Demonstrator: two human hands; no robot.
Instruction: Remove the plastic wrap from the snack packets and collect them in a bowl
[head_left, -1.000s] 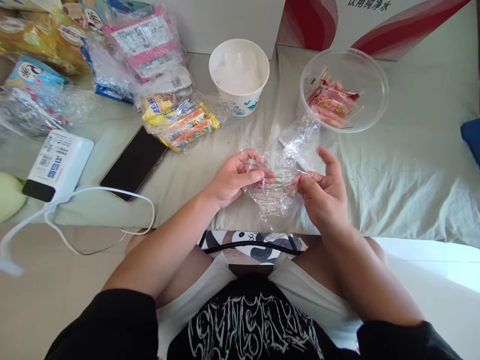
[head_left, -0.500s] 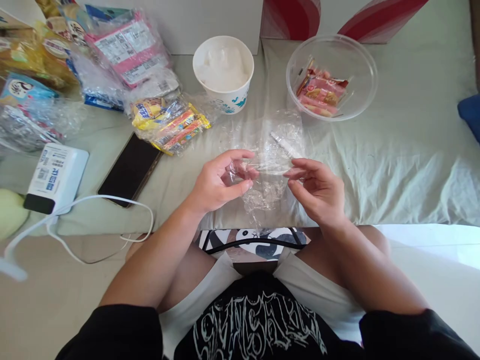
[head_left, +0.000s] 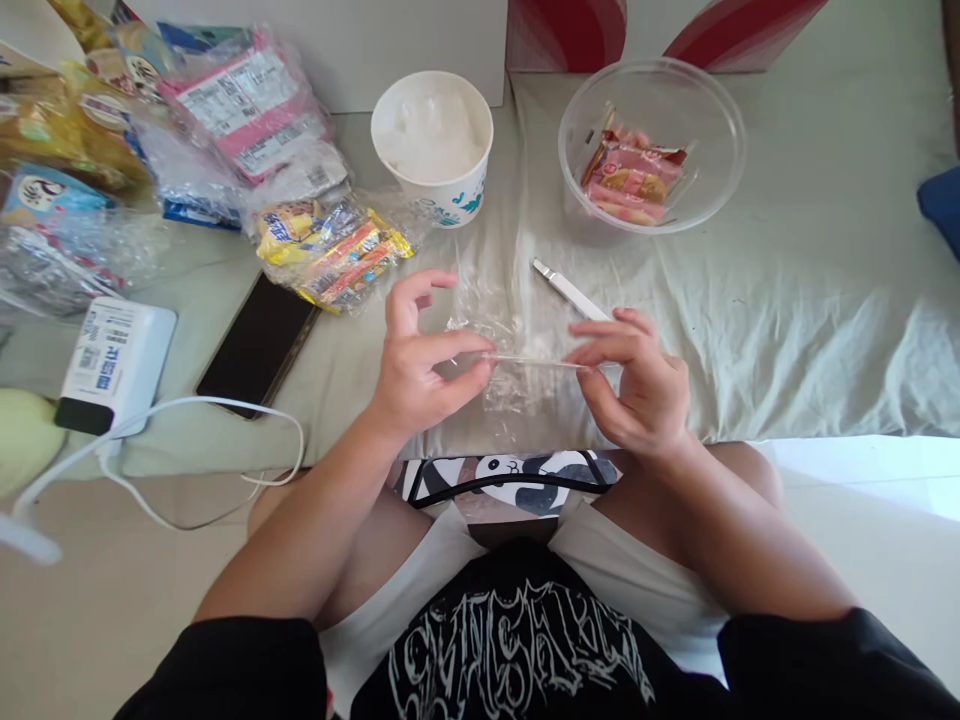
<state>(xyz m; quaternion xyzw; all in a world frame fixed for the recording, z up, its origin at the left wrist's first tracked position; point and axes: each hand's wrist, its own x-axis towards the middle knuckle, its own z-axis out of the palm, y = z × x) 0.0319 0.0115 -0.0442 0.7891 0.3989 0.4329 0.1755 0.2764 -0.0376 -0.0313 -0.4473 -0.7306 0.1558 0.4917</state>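
Two hands pinch one clear plastic wrapper (head_left: 517, 360): the left hand (head_left: 420, 370) and right hand (head_left: 637, 385) each clamp thumb and forefinger on an end, stretching it taut between the fingertips, just nearer than a white knife (head_left: 568, 290).

A single view is given, taken from the head and aimed forward and down. The left hand (head_left: 420, 370) and right hand (head_left: 637, 385) are seen close, at frame centre; the bed sheet (head_left: 787, 300) is spread across the upper half

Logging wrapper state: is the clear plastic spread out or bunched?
Bunched: the clear plastic wrapper is pulled into a narrow strip between left hand and right hand.
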